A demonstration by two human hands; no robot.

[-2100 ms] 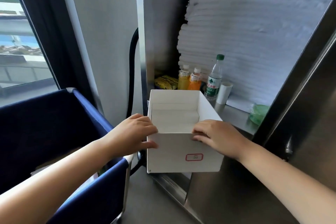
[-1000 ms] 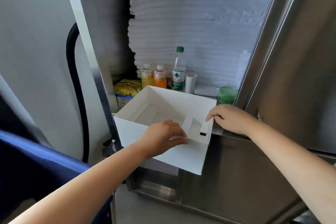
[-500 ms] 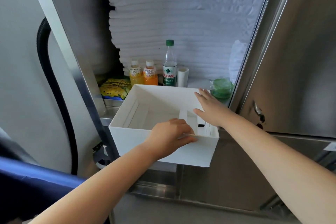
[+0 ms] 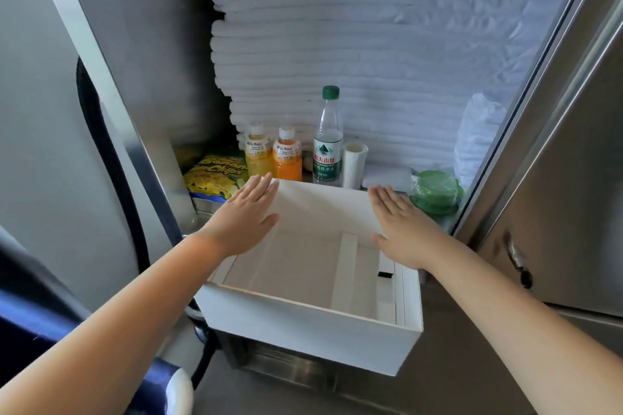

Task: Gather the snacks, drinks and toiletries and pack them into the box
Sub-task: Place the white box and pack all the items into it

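An open white box (image 4: 313, 330) sits on the steel shelf edge, nothing inside it. My left hand (image 4: 244, 219) lies flat with straight fingers over the box's far left corner. My right hand (image 4: 401, 226) is flat with straight fingers over its far right side. Behind the box stand a yellow juice bottle (image 4: 258, 155), an orange juice bottle (image 4: 286, 157), a green-capped water bottle (image 4: 328, 141) and a white roll (image 4: 354, 163). A yellow banana chips bag (image 4: 212, 175) lies at the left, a green wrapped packet (image 4: 436, 190) at the right.
A tall stack of folded white towels (image 4: 371, 44) fills the cabinet behind the items. A steel door (image 4: 556, 178) with a handle stands open on the right. A black hose (image 4: 101, 145) runs down the left, and a blue cart edge (image 4: 33, 330) sits at the lower left.
Both hands let go of the box's near side and moved forward to its far corners, fingers now straight. The view moved closer to the shelf.
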